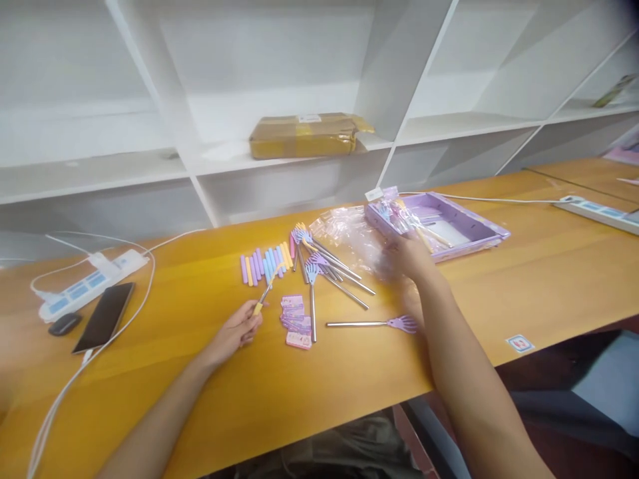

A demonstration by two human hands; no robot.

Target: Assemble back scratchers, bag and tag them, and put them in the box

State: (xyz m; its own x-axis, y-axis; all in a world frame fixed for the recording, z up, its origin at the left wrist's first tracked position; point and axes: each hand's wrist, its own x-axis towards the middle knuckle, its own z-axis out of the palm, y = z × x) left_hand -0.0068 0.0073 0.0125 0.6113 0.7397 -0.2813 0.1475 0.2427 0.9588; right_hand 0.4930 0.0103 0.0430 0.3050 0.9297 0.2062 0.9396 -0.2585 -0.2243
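Observation:
My left hand (pixel 240 330) is closed around the yellow grip of a back scratcher (pixel 270 287), its metal rod pointing up and away over the colored grip tubes (pixel 262 265). My right hand (pixel 410 254), blurred by motion, is over the near left edge of the purple tray (pixel 479 237), beside a clear plastic bag (pixel 344 229); its fingers are mostly hidden. Between my hands, metal back scratchers (pixel 339 269) with hand-shaped heads lie in a pile. A single purple-headed back scratcher (pixel 357 324) rests nearer me. Small pink and purple cards (pixel 295 322) are stacked beside the pile.
On the left are a power strip (pixel 92 286), a black phone (pixel 104 317), a dark mouse (pixel 64 324) and loose white cables. A taped cardboard box (pixel 304 135) sits on the white shelf behind. Another power strip (pixel 599 214) is at the far right.

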